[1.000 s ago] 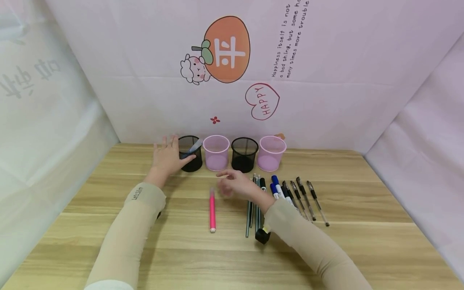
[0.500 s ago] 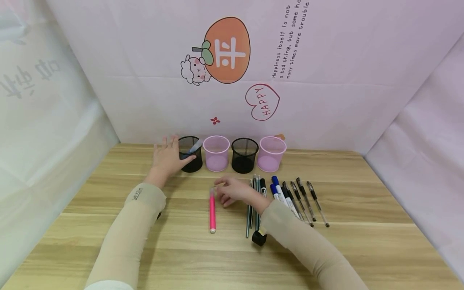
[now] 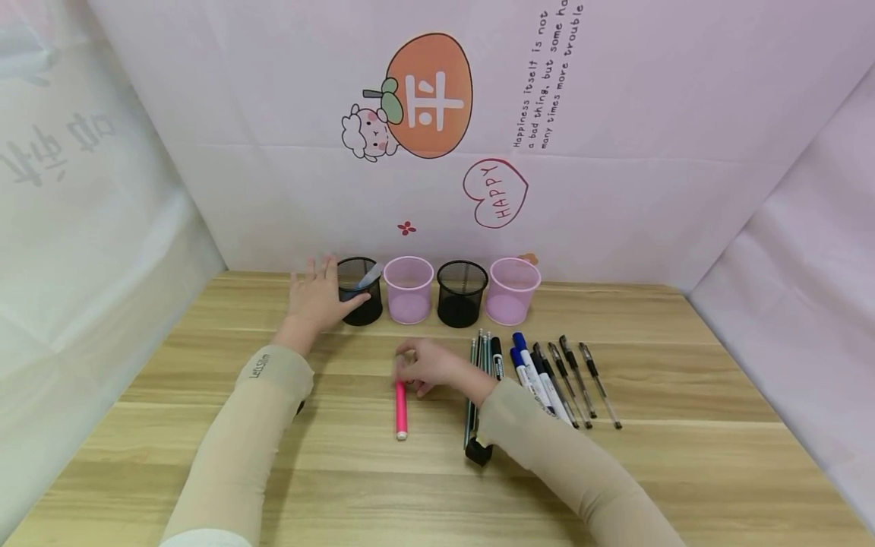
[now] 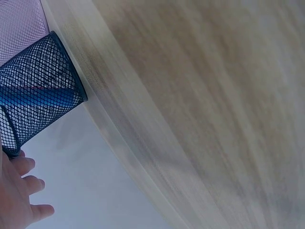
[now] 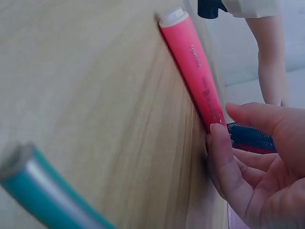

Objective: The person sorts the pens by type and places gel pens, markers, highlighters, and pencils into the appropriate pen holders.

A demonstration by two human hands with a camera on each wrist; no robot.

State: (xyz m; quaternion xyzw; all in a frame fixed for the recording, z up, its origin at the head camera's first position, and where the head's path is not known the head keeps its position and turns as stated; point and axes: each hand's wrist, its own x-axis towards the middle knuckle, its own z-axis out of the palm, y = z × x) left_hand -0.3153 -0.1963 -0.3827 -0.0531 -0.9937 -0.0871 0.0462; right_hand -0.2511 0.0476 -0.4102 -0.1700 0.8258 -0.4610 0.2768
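My left hand (image 3: 314, 304) rests against the left side of a black mesh pen cup (image 3: 361, 308), fingers spread and thumb across its front. A blue marker with a pale cap (image 3: 370, 275) leans inside that cup; the left wrist view shows its blue barrel (image 4: 43, 97) through the mesh. On the table lies a pink marker (image 3: 401, 414), its pale cap towards the cups. My right hand (image 3: 431, 365) pinches it near the cap end between thumb and fingers. In the right wrist view the pink barrel (image 5: 193, 62) extends past the fingertips, and the cap is hidden by the hand.
Right of the first cup stand a pink cup (image 3: 409, 304), a second black cup (image 3: 459, 308) and another pink cup (image 3: 509, 300). Beneath and beyond my right forearm lie pencils (image 3: 472, 395), blue-capped markers (image 3: 522, 361), black-capped markers (image 3: 497, 357) and black gel pens (image 3: 598, 380).
My right hand has come down and towards me from in front of the cups, onto the cap end of the pink marker. My left hand has stayed at the black cup.
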